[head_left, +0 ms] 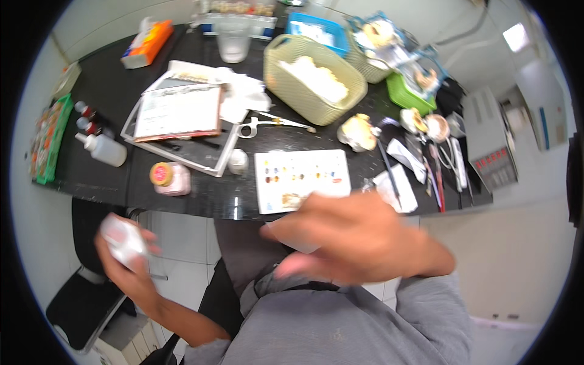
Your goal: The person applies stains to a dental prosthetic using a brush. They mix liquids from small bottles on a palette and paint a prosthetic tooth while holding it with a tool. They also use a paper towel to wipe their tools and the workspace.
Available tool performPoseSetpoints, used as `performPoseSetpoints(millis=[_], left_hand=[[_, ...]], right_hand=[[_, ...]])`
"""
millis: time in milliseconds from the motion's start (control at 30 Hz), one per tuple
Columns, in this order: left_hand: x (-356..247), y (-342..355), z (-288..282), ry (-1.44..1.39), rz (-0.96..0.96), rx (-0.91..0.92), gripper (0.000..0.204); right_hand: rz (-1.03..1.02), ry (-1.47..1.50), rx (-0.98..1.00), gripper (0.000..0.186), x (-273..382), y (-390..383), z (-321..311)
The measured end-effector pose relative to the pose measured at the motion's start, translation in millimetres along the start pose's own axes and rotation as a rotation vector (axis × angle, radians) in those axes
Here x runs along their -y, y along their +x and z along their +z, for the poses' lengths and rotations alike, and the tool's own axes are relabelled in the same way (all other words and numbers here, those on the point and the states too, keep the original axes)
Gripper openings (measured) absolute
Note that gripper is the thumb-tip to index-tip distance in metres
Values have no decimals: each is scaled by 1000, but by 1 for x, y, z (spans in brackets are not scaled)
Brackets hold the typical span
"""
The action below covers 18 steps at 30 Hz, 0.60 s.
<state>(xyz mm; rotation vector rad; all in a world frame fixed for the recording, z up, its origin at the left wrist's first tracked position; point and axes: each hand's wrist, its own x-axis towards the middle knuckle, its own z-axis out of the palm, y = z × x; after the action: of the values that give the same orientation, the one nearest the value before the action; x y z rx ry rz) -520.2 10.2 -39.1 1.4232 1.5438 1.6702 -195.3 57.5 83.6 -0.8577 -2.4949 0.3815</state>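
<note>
Off the table's near left side, my left hand (pixel 131 274) is closed round a small white container (pixel 123 240) with a pinkish mark, blurred by motion. My right hand (pixel 359 237) hovers at the table's front edge, in front of my body. Between its thumb and bent fingers shows a translucent whitish piece (pixel 295 237), too smeared to name. Just beyond this hand lies a white palette sheet (pixel 302 173) with rows of coloured dabs, its lower right corner hidden by the hand. A pink jar with a red and yellow lid (pixel 170 178) and a small white-capped jar (pixel 238 162) stand left of the sheet.
Metal forceps (pixel 277 123) lie behind the sheet, near a tooth cast (pixel 358 132). Brushes and tools (pixel 438 173) crowd the right end. A beige basket (pixel 313 109), a clear cup (pixel 233 39), a clipboard (pixel 177 112) and a squeeze bottle (pixel 104 151) stand or lie farther back and left.
</note>
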Motion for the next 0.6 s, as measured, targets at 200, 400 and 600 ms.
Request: performPoseSetpoints(millis=[200, 400, 600], left_hand=[[-31, -99, 87, -280, -251, 646, 80], [-42, -106, 122, -227, -16, 1008, 69], [-52, -127, 170, -502, -72, 1092, 57]], right_hand=[[113, 349, -51, 55, 9, -72, 73], [319, 358, -261, 38, 2, -140, 59], [754, -255, -588, 15, -75, -205, -27]])
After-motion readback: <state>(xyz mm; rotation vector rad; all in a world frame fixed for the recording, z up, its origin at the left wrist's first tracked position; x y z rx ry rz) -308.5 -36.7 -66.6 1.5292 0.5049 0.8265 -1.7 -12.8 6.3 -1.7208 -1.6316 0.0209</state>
